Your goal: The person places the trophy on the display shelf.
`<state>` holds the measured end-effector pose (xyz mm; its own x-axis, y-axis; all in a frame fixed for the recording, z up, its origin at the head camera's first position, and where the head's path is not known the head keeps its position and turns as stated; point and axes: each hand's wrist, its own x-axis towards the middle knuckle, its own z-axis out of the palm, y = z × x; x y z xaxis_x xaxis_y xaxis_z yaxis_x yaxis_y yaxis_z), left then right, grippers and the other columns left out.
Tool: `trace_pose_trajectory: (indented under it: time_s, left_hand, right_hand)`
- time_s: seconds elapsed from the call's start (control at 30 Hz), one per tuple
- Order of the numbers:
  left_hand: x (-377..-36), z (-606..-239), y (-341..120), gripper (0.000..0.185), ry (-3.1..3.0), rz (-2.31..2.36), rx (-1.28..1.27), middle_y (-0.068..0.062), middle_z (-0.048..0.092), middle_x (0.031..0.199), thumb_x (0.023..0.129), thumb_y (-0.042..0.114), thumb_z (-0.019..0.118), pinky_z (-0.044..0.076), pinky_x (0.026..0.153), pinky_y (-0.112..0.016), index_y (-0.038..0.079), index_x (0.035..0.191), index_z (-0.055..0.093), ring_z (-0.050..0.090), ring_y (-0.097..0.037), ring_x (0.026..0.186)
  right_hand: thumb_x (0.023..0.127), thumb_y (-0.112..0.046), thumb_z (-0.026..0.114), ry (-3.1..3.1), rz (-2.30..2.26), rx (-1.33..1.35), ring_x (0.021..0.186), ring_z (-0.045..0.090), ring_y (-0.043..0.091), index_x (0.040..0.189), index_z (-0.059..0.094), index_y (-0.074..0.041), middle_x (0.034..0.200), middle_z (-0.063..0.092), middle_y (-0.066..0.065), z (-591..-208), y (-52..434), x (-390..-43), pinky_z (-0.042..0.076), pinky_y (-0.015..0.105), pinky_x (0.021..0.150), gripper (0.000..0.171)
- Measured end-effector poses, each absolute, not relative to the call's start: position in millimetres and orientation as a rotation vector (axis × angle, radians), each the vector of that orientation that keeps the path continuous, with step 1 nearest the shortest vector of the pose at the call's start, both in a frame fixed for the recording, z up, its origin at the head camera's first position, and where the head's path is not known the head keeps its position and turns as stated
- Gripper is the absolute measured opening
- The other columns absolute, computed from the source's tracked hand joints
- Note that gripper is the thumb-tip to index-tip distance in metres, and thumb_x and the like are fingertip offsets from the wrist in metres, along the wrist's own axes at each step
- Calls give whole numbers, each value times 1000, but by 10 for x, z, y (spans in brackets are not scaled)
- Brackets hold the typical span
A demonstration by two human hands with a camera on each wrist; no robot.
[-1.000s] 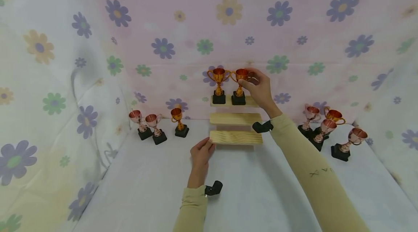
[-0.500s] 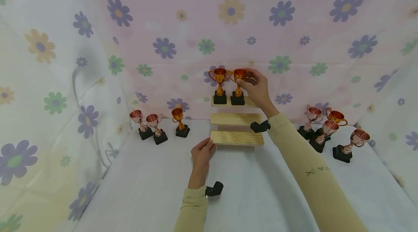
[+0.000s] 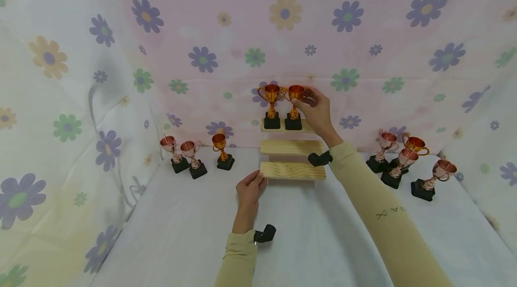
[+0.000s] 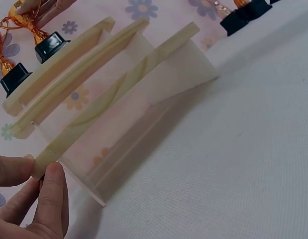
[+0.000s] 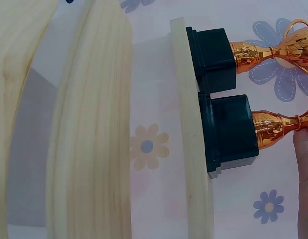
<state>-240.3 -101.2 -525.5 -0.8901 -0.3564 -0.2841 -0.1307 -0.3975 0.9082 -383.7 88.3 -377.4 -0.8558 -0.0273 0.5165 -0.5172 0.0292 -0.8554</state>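
Observation:
A stepped rack with wooden boards (image 3: 292,171) stands against the back cloth. Two gold trophy cups with black bases are upright on its top board: a left one (image 3: 272,120) and a right one (image 3: 293,121). My right hand (image 3: 320,109) holds the right trophy by its cup, thumb in front and fingers behind. In the right wrist view, the two black bases (image 5: 231,132) sit side by side on the board, very close together. My left hand (image 3: 248,192) pinches the left end of the lowest board; in the left wrist view, thumb and fingers (image 4: 50,199) grip that corner.
Left of the rack stand two rose-coloured trophies (image 3: 194,161) and a gold trophy (image 3: 223,156). To the right are several more: rose ones (image 3: 438,174) and a gold one (image 3: 414,144), some overlapping. Flowered cloth walls (image 3: 226,112) enclose the white table (image 3: 181,233).
My right hand has shifted the right trophy slightly left along the top board, narrowing the gap to the left trophy. My left hand has kept its grip on the lowest board.

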Motion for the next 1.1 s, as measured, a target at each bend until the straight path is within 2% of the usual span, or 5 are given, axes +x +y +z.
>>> trace_pose_trajectory:
  time_s: [0.33, 0.53, 0.7, 0.87, 1.1]
  left_hand:
    - [-2412, -5271, -958, 29, -1626, -2452, 679, -26, 65, 120, 97, -1, 65, 61, 90, -31, -11, 124, 66, 70, -17, 93]
    - [-2423, -5264, -976, 29, -1621, -2432, 679, -25, 66, 117, 97, -2, 65, 62, 84, -27, -13, 123, 65, 70, -16, 89]
    - [-2424, -5252, -1003, 29, -1640, -2422, 679, -26, 65, 121, 98, -1, 63, 61, 86, -27, -12, 125, 65, 70, -16, 93]
    - [-2419, -5243, -997, 30, -1651, -2423, 677, -27, 64, 124, 99, 0, 63, 61, 89, -29, -12, 126, 64, 69, -17, 96]
    - [-2420, -5235, -989, 29, -1656, -2417, 694, -26, 65, 122, 98, 1, 64, 61, 89, -29, -11, 125, 65, 69, -17, 95]
  right_hand:
    - [88, 10, 71, -1873, 2024, 488, 120, 60, 39, 137, 56, 7, 131, 59, 31, -4114, 1125, -3703, 57, 24, 96, 51]
    - [87, 7, 74, -1846, 1978, 404, 118, 62, 36, 134, 57, 10, 130, 59, 34, -4310, 1372, -3515, 56, 20, 94, 50]
    - [88, 8, 74, -1888, 1900, 398, 119, 60, 41, 131, 57, 15, 128, 58, 38, -4413, 1518, -3269, 54, 39, 104, 47]
    - [87, 10, 73, -1985, 1759, 326, 118, 60, 45, 126, 60, 15, 123, 62, 31, -4426, 1636, -2898, 50, 55, 104, 41]
    - [86, 13, 72, -2073, 1584, 211, 113, 62, 32, 121, 64, 12, 118, 65, 22, -4688, 1939, -2606, 54, 48, 100, 36]
